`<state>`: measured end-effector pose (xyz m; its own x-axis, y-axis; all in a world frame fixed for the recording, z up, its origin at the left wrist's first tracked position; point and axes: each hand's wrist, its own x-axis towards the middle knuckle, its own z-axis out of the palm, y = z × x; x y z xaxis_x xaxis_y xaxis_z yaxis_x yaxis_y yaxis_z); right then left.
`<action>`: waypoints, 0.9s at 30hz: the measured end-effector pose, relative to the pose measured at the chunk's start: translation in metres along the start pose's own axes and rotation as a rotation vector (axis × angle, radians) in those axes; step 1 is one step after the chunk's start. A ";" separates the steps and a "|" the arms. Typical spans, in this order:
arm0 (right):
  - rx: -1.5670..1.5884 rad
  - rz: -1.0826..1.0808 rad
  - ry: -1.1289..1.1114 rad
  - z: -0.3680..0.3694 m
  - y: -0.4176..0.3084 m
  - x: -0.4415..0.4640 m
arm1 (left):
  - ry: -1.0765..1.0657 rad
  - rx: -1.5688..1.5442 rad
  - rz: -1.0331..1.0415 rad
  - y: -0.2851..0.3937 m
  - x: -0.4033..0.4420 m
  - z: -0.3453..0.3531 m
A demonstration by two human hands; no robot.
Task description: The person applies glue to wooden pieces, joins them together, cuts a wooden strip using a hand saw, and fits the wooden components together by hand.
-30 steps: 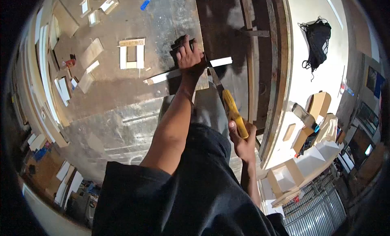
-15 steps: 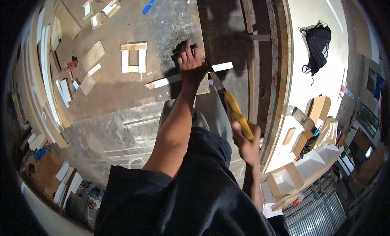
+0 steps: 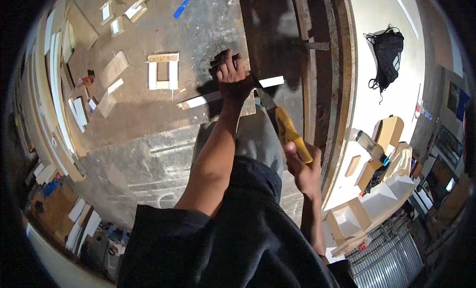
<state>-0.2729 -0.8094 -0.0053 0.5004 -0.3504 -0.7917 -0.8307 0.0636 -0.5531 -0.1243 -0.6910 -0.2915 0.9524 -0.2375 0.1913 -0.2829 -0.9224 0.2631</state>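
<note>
My right hand [image 3: 303,170] is closed around the yellow handle of a handsaw [image 3: 291,134]. The saw's blade runs up and left to a narrow white-faced wood strip [image 3: 201,100], close to my left hand. That strip lies across the table's right edge, and its white end [image 3: 271,81] sticks out beyond it. My left hand [image 3: 232,75] lies over the strip at the edge, its fingers stretched out and partly apart. The hand hides the middle of the strip, and the exact contact of blade and wood is in shadow.
On the worktable [image 3: 139,109] lie a small square wooden frame [image 3: 173,74], several wood offcuts [image 3: 115,68] and a blue strip [image 3: 181,8]. Long boards [image 3: 58,99] line the left side. To the right are timber rails [image 3: 338,89] and a white surface with a black cloth item [image 3: 386,55].
My right hand and the saw handle have shifted slightly up and to the right, with the handle's angle a little changed. My left hand and the strip stay nearly in place.
</note>
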 end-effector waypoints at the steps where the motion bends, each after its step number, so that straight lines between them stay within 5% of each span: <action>1: 0.058 0.018 0.063 0.002 0.010 0.003 | -0.007 0.006 -0.003 -0.003 -0.005 -0.001; 7: -0.134 -0.197 0.099 0.018 0.002 0.047 | 0.005 -0.006 0.001 0.003 0.008 0.001; 10: -0.030 0.085 -0.044 0.001 -0.009 0.016 | -0.065 -0.038 -0.036 0.001 0.000 0.000; 15: -0.194 -0.064 0.107 0.025 0.010 0.063 | 0.029 -0.020 0.009 0.003 -0.001 -0.008; 18: -0.020 -0.129 0.037 0.025 -0.002 0.046 | -0.134 -0.058 -0.073 0.005 0.005 -0.009; 21: 0.013 -0.024 -0.050 0.010 -0.018 0.040 | -0.069 -0.037 -0.022 0.001 0.003 -0.008; 25: -0.012 -0.004 0.167 0.016 0.014 0.033 | -0.084 -0.073 -0.068 0.003 0.002 -0.002; 27: 0.046 -0.141 0.088 0.020 0.026 0.016 | -0.115 -0.059 -0.066 0.001 0.005 0.000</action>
<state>-0.2813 -0.7948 -0.0371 0.5858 -0.4396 -0.6809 -0.7408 0.0503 -0.6698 -0.1202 -0.6933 -0.2903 0.9750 -0.2133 0.0625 -0.2219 -0.9184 0.3274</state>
